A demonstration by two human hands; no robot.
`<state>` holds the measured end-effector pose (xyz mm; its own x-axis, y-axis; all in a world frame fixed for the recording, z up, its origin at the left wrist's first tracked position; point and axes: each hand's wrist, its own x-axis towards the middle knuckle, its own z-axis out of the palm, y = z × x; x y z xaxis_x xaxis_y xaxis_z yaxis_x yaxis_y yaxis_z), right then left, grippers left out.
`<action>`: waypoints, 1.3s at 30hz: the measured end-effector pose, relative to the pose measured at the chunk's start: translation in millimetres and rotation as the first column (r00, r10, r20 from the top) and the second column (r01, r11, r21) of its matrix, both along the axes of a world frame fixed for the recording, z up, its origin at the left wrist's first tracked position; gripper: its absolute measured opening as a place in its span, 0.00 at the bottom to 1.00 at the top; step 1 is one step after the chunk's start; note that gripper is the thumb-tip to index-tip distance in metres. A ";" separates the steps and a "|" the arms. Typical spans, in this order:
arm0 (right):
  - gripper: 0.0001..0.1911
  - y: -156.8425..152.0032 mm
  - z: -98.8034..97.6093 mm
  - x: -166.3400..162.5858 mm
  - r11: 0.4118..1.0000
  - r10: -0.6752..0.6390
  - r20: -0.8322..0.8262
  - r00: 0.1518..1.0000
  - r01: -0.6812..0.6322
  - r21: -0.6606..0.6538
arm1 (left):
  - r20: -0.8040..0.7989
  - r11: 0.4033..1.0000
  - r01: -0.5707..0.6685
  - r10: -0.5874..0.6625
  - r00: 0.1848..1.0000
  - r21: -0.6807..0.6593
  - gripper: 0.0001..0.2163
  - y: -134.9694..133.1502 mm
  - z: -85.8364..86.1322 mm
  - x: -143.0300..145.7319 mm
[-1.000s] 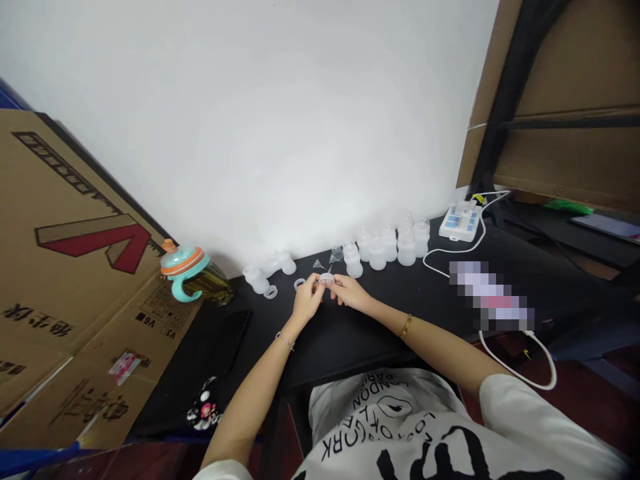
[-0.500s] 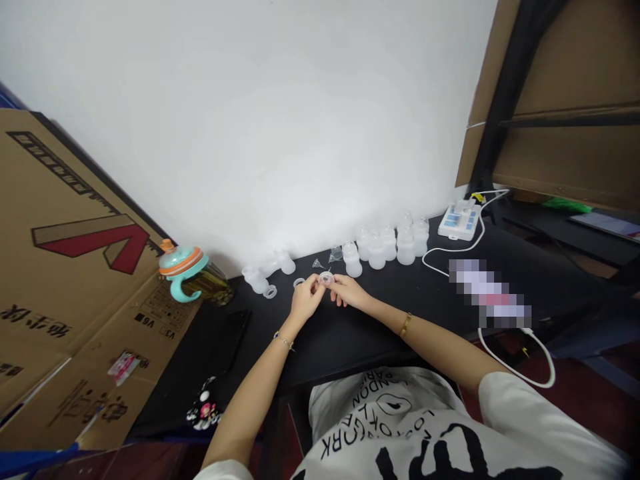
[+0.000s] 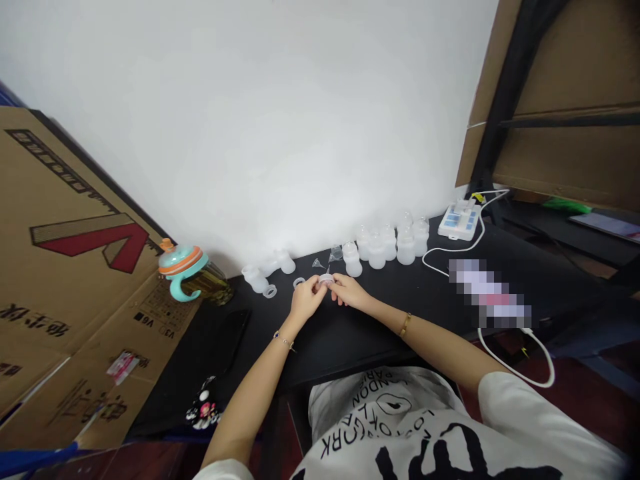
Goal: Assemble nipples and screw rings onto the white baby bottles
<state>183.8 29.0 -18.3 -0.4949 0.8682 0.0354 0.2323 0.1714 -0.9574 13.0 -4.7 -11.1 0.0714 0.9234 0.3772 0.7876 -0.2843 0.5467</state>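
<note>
A translucent bottle collar ring (image 3: 327, 279) is held between both hands over the black table (image 3: 350, 340). My left hand (image 3: 306, 299) pinches its left side, and my right hand (image 3: 349, 292) grips the right side with curled fingers. A thin clear tip, perhaps a nipple, rises above the ring. Just behind lie a clear nipple (image 3: 319, 263) and a clear cap (image 3: 335, 253). Two more rings lie to the left, one ring (image 3: 270, 291) beside the bottles and another ring (image 3: 299, 283) partly behind my left hand. A small white bottle (image 3: 353, 261) stands right of the hands.
Several capped bottles (image 3: 377, 250) stand along the wall at right, and bare bottles (image 3: 256, 279) lie at left. A teal-lidded jug (image 3: 193, 277) and a dark phone (image 3: 235, 340) are further left. A power strip (image 3: 459, 220) with a white cable sits at right.
The ring has tilted in my fingers: its round opening faced me before, and now its side shows with the thin tip pointing up. Both hands stay in nearly the same place.
</note>
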 end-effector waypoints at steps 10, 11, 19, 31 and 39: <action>0.06 -4.9 5.3 3.5 0.994 -0.059 0.080 0.995 0.051 0.098 | 0.026 1.000 0.021 -0.021 0.999 -0.017 0.13 0.2 5.0 -1.2; 0.06 -5.1 5.7 3.6 0.993 -0.059 0.087 0.995 0.049 0.110 | 0.026 0.999 0.022 -0.022 0.999 -0.023 0.13 0.1 5.2 -1.3; 0.09 -2.8 2.3 3.0 0.989 -0.049 0.093 0.994 0.035 0.141 | 0.020 0.999 0.036 -0.035 0.999 -0.027 0.13 -0.6 4.9 -1.0; 0.13 -3.9 1.8 2.9 0.990 -0.047 0.085 0.995 0.035 0.136 | -0.006 0.998 0.060 -0.060 0.998 -0.032 0.12 2.1 0.3 -4.1; 0.12 -3.0 -0.5 2.4 0.989 -0.045 0.078 0.996 0.033 0.146 | -0.006 0.997 0.071 -0.071 0.997 -0.036 0.11 2.9 -1.4 -5.6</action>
<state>186.2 26.0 -18.8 -0.4670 0.8756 0.1233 0.3174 0.2961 -0.9009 7.3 -1.7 -12.5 0.1398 0.9287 0.3436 0.7702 -0.3200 0.5517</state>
